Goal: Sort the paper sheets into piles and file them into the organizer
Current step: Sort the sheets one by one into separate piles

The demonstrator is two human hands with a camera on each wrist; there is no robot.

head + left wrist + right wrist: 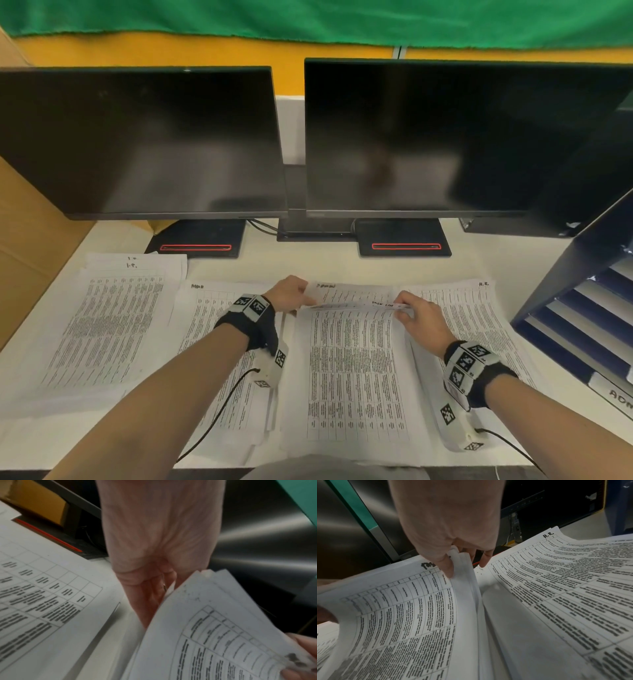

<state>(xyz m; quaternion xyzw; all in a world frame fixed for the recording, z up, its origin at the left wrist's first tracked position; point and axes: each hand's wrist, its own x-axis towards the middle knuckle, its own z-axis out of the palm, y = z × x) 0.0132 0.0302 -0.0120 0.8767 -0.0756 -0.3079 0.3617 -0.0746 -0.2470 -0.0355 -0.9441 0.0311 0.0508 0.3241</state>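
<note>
Printed sheets with tables lie in separate piles on the white desk. The middle pile [356,373] sits in front of me, and both hands lift its far edge. My left hand [291,294] grips the far left corner of that pile [214,628]. My right hand [416,313] pinches several sheets [464,566] at the far right corner, thumb on top. A pile marked "H.R." [479,318] lies to the right, also in the right wrist view [565,588]. Two more piles lie to the left [106,325] [212,308]. The dark blue organizer [589,308] stands at the right edge.
Two dark monitors [144,144] [445,137] stand at the back on black bases with red stripes [195,247]. A cardboard panel [30,246] closes the left side. Wrist-camera cables trail over the papers toward the desk's front edge.
</note>
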